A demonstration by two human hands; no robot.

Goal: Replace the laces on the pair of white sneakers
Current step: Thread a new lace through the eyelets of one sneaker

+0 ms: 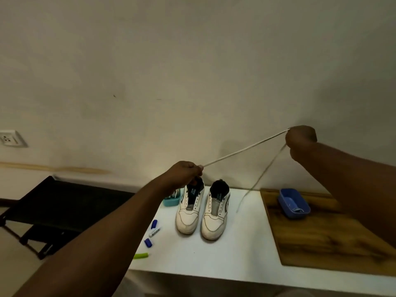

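Lace (242,150) stretched taut between both hands above bench (235,249): left hand (184,173) grip pinching one end, right hand (301,139) fisted on it, tail hanging down toward bench. Both white sneakers (202,211) unlaced, side by side, upright. Blue tray (294,203) on wooden board (325,239).

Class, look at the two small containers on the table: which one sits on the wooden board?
The dark blue tub on the right; the teal one stands on the white table.
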